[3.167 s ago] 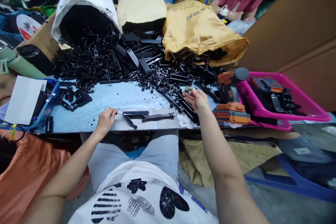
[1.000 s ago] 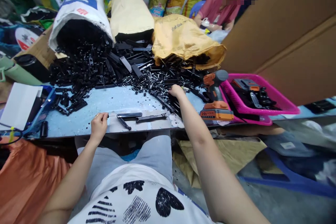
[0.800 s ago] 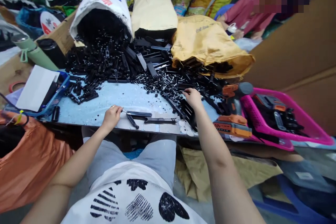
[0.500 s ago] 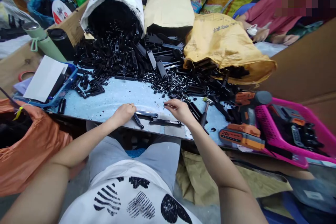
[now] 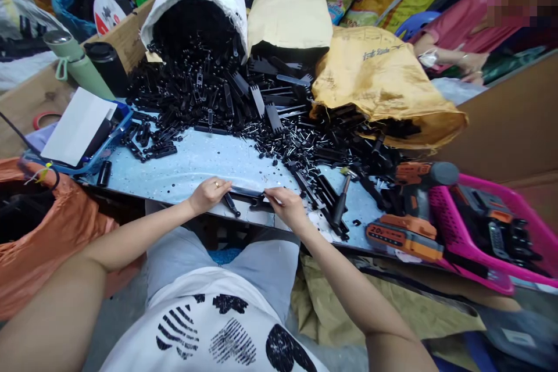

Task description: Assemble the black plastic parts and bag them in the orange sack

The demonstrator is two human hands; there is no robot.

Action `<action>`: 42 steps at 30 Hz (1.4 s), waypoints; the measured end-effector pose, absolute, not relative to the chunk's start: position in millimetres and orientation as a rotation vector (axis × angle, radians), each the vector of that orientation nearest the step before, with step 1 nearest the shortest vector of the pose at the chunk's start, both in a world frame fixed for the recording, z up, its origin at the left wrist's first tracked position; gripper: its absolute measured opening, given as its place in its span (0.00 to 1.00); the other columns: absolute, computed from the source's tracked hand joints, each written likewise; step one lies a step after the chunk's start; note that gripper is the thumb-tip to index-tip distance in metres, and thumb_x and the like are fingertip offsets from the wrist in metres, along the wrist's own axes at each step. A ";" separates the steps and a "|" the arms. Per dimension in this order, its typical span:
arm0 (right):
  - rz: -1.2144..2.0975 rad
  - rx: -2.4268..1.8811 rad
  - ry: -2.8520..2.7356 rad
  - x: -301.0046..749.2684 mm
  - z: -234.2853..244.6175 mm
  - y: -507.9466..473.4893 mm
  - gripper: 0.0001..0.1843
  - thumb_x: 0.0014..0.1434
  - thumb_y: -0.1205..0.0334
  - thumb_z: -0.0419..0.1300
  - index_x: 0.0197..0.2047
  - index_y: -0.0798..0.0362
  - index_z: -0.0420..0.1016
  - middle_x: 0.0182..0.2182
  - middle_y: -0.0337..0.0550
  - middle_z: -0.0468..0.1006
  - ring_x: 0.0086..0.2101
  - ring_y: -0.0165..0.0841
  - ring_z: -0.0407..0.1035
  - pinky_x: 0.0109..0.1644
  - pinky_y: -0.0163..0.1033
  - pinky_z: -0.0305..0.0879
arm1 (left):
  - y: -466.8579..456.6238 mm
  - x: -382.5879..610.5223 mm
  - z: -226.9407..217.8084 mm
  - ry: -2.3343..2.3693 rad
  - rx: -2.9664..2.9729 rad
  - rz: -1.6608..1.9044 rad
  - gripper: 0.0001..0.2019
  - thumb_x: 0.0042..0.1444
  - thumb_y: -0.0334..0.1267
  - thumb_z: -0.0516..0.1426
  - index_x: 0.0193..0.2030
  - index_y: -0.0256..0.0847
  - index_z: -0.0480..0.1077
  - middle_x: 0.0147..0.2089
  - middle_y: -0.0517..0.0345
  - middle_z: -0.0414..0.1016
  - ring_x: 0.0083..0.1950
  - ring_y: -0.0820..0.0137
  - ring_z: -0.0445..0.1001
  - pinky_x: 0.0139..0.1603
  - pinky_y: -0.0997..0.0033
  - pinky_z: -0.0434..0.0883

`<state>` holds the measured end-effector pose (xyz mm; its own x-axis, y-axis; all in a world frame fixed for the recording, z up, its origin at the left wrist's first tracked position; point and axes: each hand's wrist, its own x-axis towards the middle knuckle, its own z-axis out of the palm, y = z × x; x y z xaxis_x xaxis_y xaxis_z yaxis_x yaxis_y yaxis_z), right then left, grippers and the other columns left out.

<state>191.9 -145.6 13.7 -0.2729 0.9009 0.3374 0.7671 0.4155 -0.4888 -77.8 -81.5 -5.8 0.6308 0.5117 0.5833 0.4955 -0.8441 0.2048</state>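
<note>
My left hand [image 5: 210, 195] is closed around the left end of a flat black bar [image 5: 247, 191], which lies crosswise near the table's front edge. At the bar's other end is my right hand [image 5: 286, 208], its thumb and fingers pinched together. Whatever sits between those fingertips is too small and covered to make out. A short black piece with a rounded end [image 5: 232, 205] lies just below the left hand. Partly under the right hand lies a second black bar [image 5: 258, 204], with a notch at its left end.
Loose screws [image 5: 300, 142] and heaped black parts [image 5: 187, 87] spill from sacks at the back. To the right are a screwdriver-like tool [image 5: 342, 200], an orange cordless drill [image 5: 410, 209] and a pink basket [image 5: 453, 226]. A blue basket [image 5: 104, 142] stands left. Another person sits back right.
My right hand has moved left and down, from above the table to the right end of the black bar. My left hand stays on the bar's left end. The view has shifted slightly.
</note>
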 end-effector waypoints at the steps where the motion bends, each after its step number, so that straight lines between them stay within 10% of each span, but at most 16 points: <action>1: 0.280 -1.400 -2.139 193.2 9.6 -148.8 0.13 0.64 0.62 0.50 0.42 0.51 0.76 0.38 0.45 0.79 0.39 0.34 0.73 0.44 0.40 0.67 | -81.8 -78.4 -3.2 0.889 2.806 1.002 0.11 0.65 0.35 0.46 0.46 0.38 0.68 0.33 0.53 0.74 0.35 0.71 0.73 0.39 0.68 0.71; 9: 0.173 -1.287 -2.244 162.3 12.3 -142.3 0.21 0.64 0.54 0.50 0.58 0.51 0.67 0.55 0.52 0.69 0.51 0.40 0.65 0.53 0.47 0.63 | -135.6 -53.5 21.5 1.760 2.440 0.518 0.19 0.59 0.50 0.51 0.34 0.36 0.73 0.34 0.46 0.75 0.41 0.60 0.73 0.41 0.64 0.67; 20: 0.369 -1.231 -2.479 120.6 -3.5 -115.7 0.27 0.65 0.48 0.44 0.64 0.48 0.59 0.65 0.52 0.52 0.48 0.40 0.67 0.50 0.47 0.66 | -148.9 -20.0 19.2 1.953 1.996 0.085 0.15 0.58 0.43 0.50 0.39 0.35 0.73 0.37 0.46 0.77 0.39 0.60 0.77 0.38 0.67 0.68; 32: 0.510 -1.721 -2.456 45.0 34.0 -60.4 0.19 0.64 0.53 0.49 0.52 0.55 0.68 0.43 0.51 0.72 0.40 0.38 0.69 0.42 0.39 0.63 | -154.4 -23.8 16.7 1.864 2.068 0.024 0.16 0.59 0.47 0.50 0.39 0.37 0.71 0.37 0.48 0.77 0.39 0.59 0.76 0.36 0.67 0.67; 42: 0.797 -1.169 -2.668 42.4 21.4 -58.8 0.13 0.57 0.59 0.61 0.45 0.53 0.72 0.38 0.43 0.72 0.38 0.32 0.68 0.40 0.34 0.61 | -155.6 -27.6 10.3 1.817 2.040 0.056 0.17 0.59 0.46 0.50 0.37 0.34 0.73 0.36 0.44 0.76 0.40 0.58 0.75 0.38 0.65 0.68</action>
<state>42.4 -58.8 21.4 -0.6940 0.7134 -0.0967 0.6495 0.5626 -0.5115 -27.6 -155.6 10.3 0.1513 0.9600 -0.2354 0.9438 -0.0695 0.3230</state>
